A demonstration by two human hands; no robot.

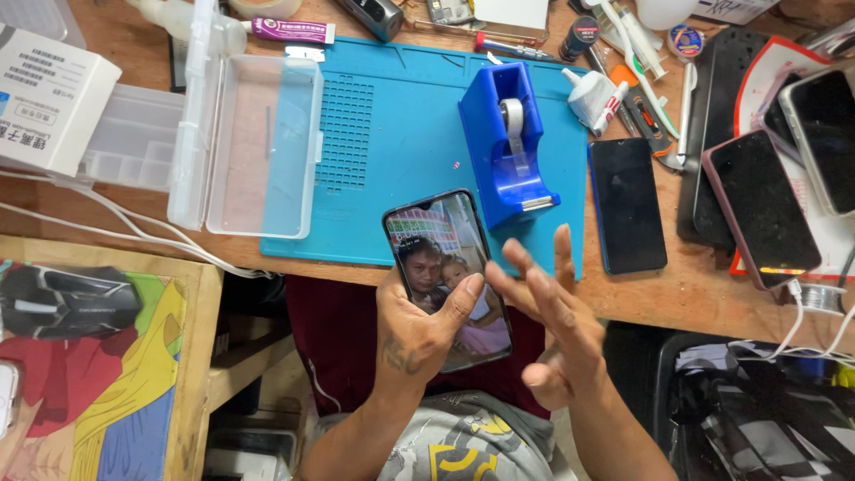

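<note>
over blue mat point(392, 134), left hand point(419, 330) grips phone point(445, 267).

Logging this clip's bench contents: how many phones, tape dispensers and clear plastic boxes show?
Phones: 4 (lit phone in left hand, dark phones)
Blue tape dispenser: 1
Clear plastic box: 1
Total: 6

The phone point(448, 276) at centre frame has a glossy glass face, while the mat point(401, 142) above it is matt blue rubber with a ribbed patch. The tape dispenser point(506, 142) is shiny blue plastic, the box point(258, 147) at upper left is clear plastic, and the table point(677, 294) is bare, worn wood.
</note>
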